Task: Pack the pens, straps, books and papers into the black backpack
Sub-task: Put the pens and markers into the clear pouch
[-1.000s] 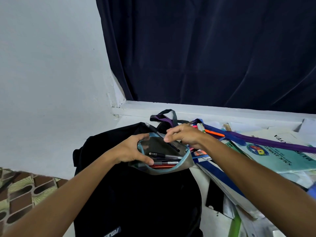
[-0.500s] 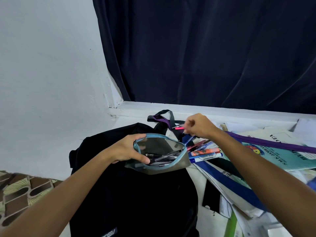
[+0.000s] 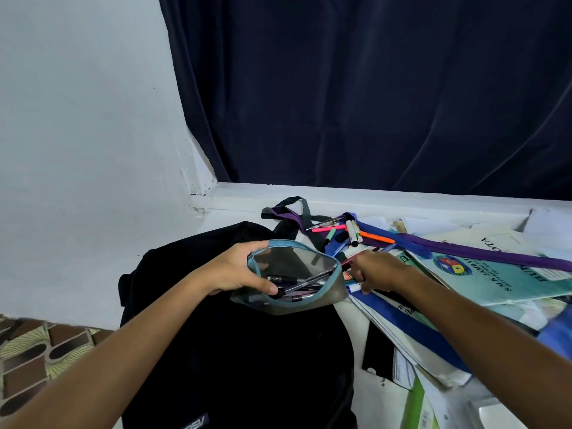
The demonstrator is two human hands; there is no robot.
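The black backpack [image 3: 235, 351] lies flat on the white surface in front of me. Above it my left hand [image 3: 238, 270] grips the rim of a grey pencil pouch [image 3: 294, 300] with a teal edge, held wide open and holding several pens. My right hand [image 3: 376, 270] reaches just right of the pouch, its fingers curled round a few pens [image 3: 349, 278] lying on the pile. More loose pens and markers [image 3: 346, 232] lie behind, beside a purple strap [image 3: 483, 253]. A teal book [image 3: 483, 280] and a blue strap [image 3: 411, 323] rest on stacked papers.
A white wall and ledge [image 3: 387, 198] bound the surface at the back, below a dark curtain [image 3: 371, 94]. Papers and a green-edged folder [image 3: 414, 407] crowd the right side. A patterned mat [image 3: 34, 351] shows at lower left.
My right hand has come down from the markers at the back to the pens right beside the pouch. The left hand keeps the pouch open in about the same place.
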